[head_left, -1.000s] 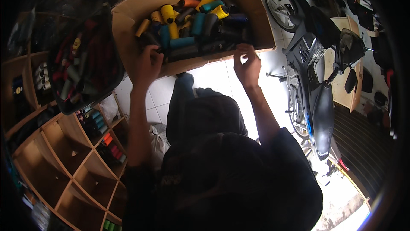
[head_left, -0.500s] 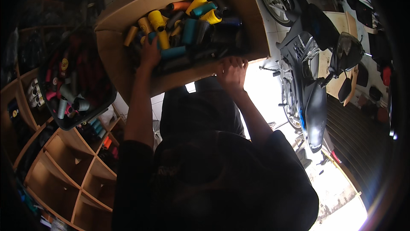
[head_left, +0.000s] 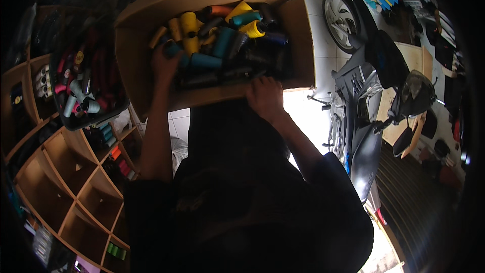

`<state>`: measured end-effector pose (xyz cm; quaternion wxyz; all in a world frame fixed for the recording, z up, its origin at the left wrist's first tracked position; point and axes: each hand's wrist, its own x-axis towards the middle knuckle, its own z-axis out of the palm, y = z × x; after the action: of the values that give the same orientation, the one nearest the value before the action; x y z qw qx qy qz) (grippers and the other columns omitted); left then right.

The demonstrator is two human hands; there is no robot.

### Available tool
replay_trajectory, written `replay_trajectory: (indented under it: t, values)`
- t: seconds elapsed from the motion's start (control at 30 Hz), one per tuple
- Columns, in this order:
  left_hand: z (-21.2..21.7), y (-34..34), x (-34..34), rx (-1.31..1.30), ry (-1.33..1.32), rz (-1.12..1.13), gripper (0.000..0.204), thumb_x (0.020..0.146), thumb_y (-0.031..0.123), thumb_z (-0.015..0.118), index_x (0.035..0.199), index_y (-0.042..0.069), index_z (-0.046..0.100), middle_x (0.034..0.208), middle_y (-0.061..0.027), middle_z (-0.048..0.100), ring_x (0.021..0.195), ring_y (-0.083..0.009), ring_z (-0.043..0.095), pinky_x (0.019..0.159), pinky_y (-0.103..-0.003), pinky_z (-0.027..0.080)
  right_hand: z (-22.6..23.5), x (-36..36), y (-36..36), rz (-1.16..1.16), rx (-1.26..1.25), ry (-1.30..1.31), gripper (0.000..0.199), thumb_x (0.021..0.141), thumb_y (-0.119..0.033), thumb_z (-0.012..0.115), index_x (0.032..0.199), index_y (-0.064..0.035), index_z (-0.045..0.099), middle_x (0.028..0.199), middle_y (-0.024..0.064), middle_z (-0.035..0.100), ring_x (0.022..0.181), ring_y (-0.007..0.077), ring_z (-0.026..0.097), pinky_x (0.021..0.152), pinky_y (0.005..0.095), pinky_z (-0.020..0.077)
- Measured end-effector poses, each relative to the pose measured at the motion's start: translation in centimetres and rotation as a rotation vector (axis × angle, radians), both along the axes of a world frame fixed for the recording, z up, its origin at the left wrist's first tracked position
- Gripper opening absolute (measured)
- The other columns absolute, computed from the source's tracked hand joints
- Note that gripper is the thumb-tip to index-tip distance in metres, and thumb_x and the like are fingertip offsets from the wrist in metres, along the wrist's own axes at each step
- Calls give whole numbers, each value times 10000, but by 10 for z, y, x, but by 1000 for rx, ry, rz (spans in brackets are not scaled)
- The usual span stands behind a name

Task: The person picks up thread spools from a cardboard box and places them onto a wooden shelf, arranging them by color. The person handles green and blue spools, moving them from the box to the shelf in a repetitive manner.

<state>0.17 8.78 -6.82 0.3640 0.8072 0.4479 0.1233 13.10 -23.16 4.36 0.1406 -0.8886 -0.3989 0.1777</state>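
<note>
In front of me, a cardboard box [head_left: 214, 95] holds a jumble of thread spools in yellow, orange, teal and dark colours. Inside its left part, my left hand [head_left: 164, 66] has its fingers closed around a teal spool [head_left: 173, 50], which it partly hides. Close by are an upright yellow spool [head_left: 190, 25] and a teal spool lying on its side [head_left: 206, 61]. My right hand [head_left: 266, 97] grips the box's near edge, right of the middle, with its fingers curled over the rim.
To the left stands a dark crate [head_left: 96, 120] of red and grey spools. Below it is a wooden shelf [head_left: 76, 200] with square compartments, some holding spools. A motorcycle [head_left: 361, 101] is parked on the right, beside a wooden board [head_left: 404, 71].
My left hand has shifted left inside the box, and the teal spool has moved with it. My right hand stays on the near edge. The whole view has turned slightly.
</note>
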Motion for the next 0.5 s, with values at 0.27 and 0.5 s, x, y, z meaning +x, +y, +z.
replay_trajectory:
  t: [0.27,0.5]
  values:
    - [114,-43,-62,-644,-269,607,525,824,333,828,1149,-24,621,999,-112,660,909,-220,660,816,-367,553,-15,49,82,195,76,313,321,862,-192,631,1140,-34,612,1108,202,642,1102,395,602,925,506,488]
    - [120,-65,-85,-1007,-667,587,391,942,282,713,1181,-8,605,1056,-109,641,923,-213,643,849,-391,542,-99,64,124,522,-13,-283,569,807,-322,693,1335,-142,581,1374,142,516,1367,346,402,1105,627,308]
